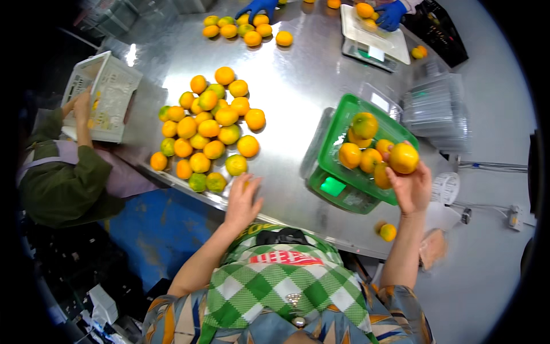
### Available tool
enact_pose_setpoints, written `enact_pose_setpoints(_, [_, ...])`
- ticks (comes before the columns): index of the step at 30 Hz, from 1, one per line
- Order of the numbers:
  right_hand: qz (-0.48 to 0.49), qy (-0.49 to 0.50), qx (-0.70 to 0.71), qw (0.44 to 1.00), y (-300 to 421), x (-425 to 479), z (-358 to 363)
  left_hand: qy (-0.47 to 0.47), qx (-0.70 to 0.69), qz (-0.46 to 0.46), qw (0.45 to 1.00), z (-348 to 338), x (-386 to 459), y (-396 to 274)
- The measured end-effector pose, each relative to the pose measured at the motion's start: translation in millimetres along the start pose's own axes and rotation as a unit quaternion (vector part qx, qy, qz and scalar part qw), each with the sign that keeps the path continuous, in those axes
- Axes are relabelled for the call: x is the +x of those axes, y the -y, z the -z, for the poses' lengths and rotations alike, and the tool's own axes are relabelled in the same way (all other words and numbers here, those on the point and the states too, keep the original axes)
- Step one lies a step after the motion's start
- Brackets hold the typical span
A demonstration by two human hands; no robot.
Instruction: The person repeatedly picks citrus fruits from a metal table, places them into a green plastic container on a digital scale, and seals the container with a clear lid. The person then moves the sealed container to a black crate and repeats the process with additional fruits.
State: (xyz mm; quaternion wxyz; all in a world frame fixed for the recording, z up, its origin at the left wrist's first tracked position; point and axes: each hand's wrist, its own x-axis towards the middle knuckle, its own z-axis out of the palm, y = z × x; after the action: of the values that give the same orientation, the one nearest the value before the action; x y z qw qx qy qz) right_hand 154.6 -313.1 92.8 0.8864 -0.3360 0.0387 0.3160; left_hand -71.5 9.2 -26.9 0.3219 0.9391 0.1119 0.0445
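Observation:
My right hand [411,189] grips an orange mandarin [404,158] above the right side of a green tray [349,102]. Inside that tray, a clear plastic container holds several mandarins [369,160]. The tray rests on a green weighing scale [333,186] with a lit display. My left hand [244,202] is at the near table edge, beside the closest fruit of a large pile of orange and greenish mandarins [209,128]. A bit of orange shows between its fingers, but whether they hold a fruit is hidden.
One loose mandarin [388,232] lies near the table's right edge. Stacked clear containers [436,112] stand behind the tray. Across the metal table, blue-gloved hands [260,7] work at more mandarins and another scale [369,58]. At left, a person holds a tilted white crate [115,94].

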Motion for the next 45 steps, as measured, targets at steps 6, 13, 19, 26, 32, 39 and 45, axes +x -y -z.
enact_pose_setpoints(6, [-0.005, 0.03, -0.068, 0.997, -35.7, 6.1, -34.7, -0.025, -0.035, 0.028, 0.999, -3.0, -5.2, -0.1])
enact_pose_setpoints(13, [-0.062, 0.057, -0.087, 0.993, -77.5, 6.1, -58.2, -0.016, -0.038, 0.007, 0.999, 2.7, 6.9, -17.5])
enact_pose_setpoints(19, [-0.087, 0.061, -0.047, 0.993, -92.9, 9.6, -69.8, -0.018, -0.077, 0.023, 0.997, 11.5, 11.3, -20.5])
enact_pose_setpoints(26, [-0.149, 0.071, 0.032, 0.986, -131.9, 5.1, -82.1, -0.087, -0.249, -0.083, 0.961, 59.9, 50.8, -116.9])
enact_pose_setpoints(32, [-0.119, 0.085, -0.057, 0.988, -129.6, -0.3, -99.8, -0.124, -0.151, -0.164, 0.967, 58.0, 49.9, -112.7])
enact_pose_setpoints(39, [-0.094, 0.098, -0.093, 0.986, -132.7, -6.5, -100.4, -0.143, -0.147, -0.167, 0.964, 57.9, 47.7, -115.7])
enact_pose_setpoints(45, [-0.086, 0.069, -0.177, 0.978, -133.2, -11.2, -102.0, -0.131, -0.142, -0.168, 0.967, 59.8, 46.1, -117.2])
